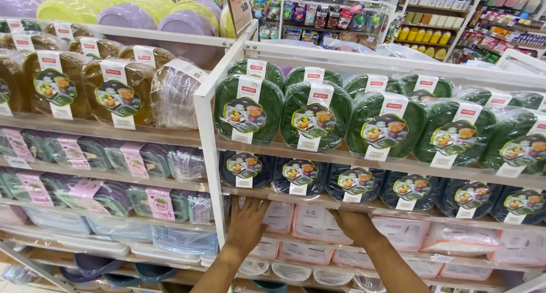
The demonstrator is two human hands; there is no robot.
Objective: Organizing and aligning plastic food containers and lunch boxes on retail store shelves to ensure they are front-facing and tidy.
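Note:
My left hand [247, 223] and my right hand [355, 225] reach into the third shelf down of a white rack [205, 151]. Between them stands a wrapped pale pink lunch box [314, 223], and each hand lies flat against one side of it. More pink boxes [406, 233] line the same shelf to the right. Right above the hands runs a row of dark blue boxes [300, 176], and above that a row of green boxes [315, 116], all upright with labels on the front.
The left bay holds brown boxes [116, 91] on top, then grey and purple ones [136, 159] and clear containers [182, 239] lower down. Yellow and lilac lids [136, 14] lie on top of the rack. Further store shelves with goods [443, 25] stand behind.

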